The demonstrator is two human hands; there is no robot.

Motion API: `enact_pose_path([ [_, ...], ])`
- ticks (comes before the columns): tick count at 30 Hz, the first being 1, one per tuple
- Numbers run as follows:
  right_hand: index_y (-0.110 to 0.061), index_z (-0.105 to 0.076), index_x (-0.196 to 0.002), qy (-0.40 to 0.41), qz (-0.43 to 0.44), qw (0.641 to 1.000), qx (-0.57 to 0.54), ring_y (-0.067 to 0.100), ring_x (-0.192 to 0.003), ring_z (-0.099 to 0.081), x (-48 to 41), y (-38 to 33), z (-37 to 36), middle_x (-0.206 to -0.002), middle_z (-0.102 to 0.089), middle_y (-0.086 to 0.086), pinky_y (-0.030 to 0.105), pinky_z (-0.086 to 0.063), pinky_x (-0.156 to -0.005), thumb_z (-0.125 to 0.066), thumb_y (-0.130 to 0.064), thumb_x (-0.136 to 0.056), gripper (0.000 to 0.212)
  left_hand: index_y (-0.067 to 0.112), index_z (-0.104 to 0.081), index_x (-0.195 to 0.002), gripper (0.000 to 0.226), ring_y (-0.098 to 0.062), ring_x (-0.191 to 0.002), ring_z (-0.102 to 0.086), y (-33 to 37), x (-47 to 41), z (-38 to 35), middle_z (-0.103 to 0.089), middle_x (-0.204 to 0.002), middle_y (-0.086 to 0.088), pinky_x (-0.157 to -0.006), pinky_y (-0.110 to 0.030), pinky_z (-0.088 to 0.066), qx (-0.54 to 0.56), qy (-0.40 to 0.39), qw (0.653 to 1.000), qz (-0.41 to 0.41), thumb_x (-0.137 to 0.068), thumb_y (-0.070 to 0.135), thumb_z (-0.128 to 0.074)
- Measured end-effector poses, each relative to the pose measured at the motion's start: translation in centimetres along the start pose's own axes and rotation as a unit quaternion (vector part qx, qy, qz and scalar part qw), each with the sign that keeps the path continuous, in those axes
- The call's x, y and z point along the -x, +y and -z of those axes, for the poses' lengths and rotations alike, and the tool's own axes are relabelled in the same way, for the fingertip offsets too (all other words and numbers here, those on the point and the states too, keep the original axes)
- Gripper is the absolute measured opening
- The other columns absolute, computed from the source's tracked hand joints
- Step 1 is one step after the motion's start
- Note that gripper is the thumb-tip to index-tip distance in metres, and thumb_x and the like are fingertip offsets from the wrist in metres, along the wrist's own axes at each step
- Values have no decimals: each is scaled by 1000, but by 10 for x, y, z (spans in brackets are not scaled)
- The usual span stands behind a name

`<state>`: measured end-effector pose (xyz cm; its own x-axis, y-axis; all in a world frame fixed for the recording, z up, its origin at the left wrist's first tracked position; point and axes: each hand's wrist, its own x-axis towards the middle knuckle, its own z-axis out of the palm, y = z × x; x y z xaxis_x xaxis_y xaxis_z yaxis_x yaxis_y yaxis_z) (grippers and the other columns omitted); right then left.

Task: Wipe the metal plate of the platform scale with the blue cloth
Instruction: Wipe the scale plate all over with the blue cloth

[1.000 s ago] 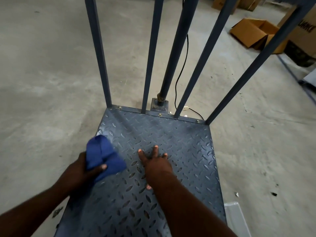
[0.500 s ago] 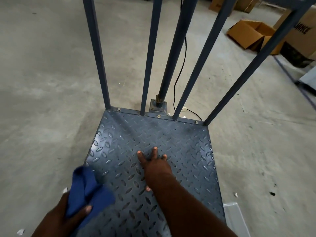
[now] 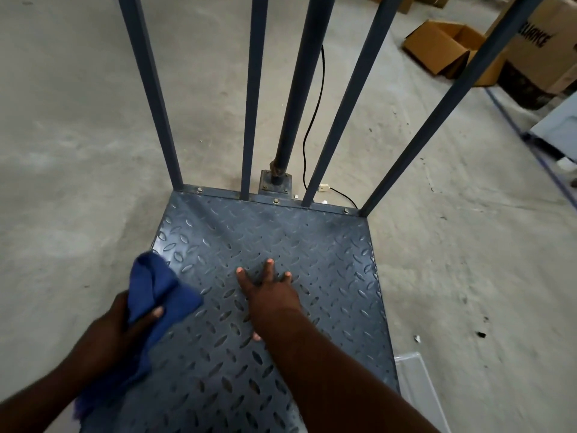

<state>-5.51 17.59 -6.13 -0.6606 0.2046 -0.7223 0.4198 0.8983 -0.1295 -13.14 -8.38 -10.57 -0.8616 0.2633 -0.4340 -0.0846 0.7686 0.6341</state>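
The platform scale's metal plate [image 3: 290,242] is blue-grey with a raised diamond tread and fills the lower middle of the head view. My left hand [image 3: 125,326] grips a bunched blue cloth [image 3: 159,285] and presses it on the plate's left edge, about halfway along. A tail of the cloth hangs down past my wrist. My right hand [image 3: 268,292] lies flat on the middle of the plate, fingers spread, holding nothing.
Blue upright bars [image 3: 253,98] and a thicker dark pole [image 3: 296,98] rise from the plate's far edge. A black cable [image 3: 313,120] runs on the concrete floor behind. Cardboard boxes [image 3: 443,48] lie far right. A clear plastic piece [image 3: 418,389] sits by the plate's near right side.
My left hand swept the cloth back toward me along the plate's left edge, then pushed it forward again to mid-edge. My right hand stayed flat in place.
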Motion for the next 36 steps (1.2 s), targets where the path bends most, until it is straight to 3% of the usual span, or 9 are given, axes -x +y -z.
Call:
enact_pose_path([
  [5, -49, 8, -161, -5, 3, 1000, -7, 53, -153, 11, -2, 1, 0, -167, 29, 11, 69, -25, -118, -73, -10, -92, 112, 24, -54, -141, 109, -36, -117, -68, 10, -137, -7, -69, -131, -11, -96, -49, -54, 41, -1, 999, -25, -61, 96, -72],
  [13, -51, 6, -160, -9, 4, 1000, -17, 54, -152, 12, -9, 5, 0, -167, 31, 10, 73, -27, -116, -75, -11, -90, 115, 16, -34, -165, 88, -24, -143, -46, 62, -137, -14, -46, -159, -1, -109, -28, -31, 94, 52, 991, -83, -93, 25, -84],
  [18, -48, -4, -162, 90, -15, 990, -111, 45, -156, 4, -23, 2, -25, -172, 13, 12, 69, -16, -120, -44, -64, -99, 76, 28, -27, -168, 94, -47, -131, -57, 20, -91, -22, -50, -151, -25, -102, -53, -49, -40, 51, 994, -91, -92, 66, -66],
  [20, -47, -4, -163, 76, -14, 994, -76, 48, -155, 1, -24, 3, -24, -172, 12, 13, 69, -20, -120, -45, -60, -101, 76, 30, -30, -167, 85, -48, -138, -52, -4, -54, -32, -39, -160, -23, -106, -56, -49, -130, 98, 978, -127, -94, 67, -51],
  [23, -49, 5, -161, -3, -11, 999, -30, 55, -153, 6, -15, 6, -7, -169, 26, 12, 70, -31, -116, -66, -14, -97, 102, 18, -42, -164, 81, -48, -149, -40, -51, 3, -50, -26, -171, -27, -125, -52, -29, -231, 125, 924, -279, -90, 53, -48],
  [28, -44, 6, -163, 17, -1, 1000, 16, 54, -154, 3, -2, 7, -7, -169, 23, 13, 62, -31, -117, -65, -13, -99, 100, 10, 0, -171, 99, -46, -158, -23, -121, 62, -94, -12, -174, -29, -129, -56, -5, -571, 149, 663, -460, -82, 26, -42],
  [31, -37, 8, -164, 21, 7, 999, 29, 53, -154, 4, 1, 12, -9, -169, 23, 13, 62, -30, -118, -67, -17, -98, 102, 6, 3, -169, 88, -58, -158, -8, -128, 74, -87, -19, -168, -38, -123, -66, -9, -604, 117, 586, -528, -93, 22, -40],
  [32, -37, 9, -164, 27, 6, 999, 36, 53, -154, 3, 2, 12, -10, -170, 22, 13, 62, -30, -118, -67, -17, -99, 102, 11, -7, -170, 78, -56, -160, -5, -118, 77, -84, -23, -168, -35, -121, -65, -10, -566, 114, 600, -554, -105, 31, -43],
  [36, -39, 8, -163, 35, -1, 999, 38, 53, -154, -1, -5, 10, -12, -170, 20, 13, 61, -32, -117, -71, -19, -96, 105, 30, -33, -168, 75, -27, -164, -17, -41, 38, -62, -23, -177, -7, -128, -48, -16, -361, 51, 844, -393, -104, 70, -32],
])
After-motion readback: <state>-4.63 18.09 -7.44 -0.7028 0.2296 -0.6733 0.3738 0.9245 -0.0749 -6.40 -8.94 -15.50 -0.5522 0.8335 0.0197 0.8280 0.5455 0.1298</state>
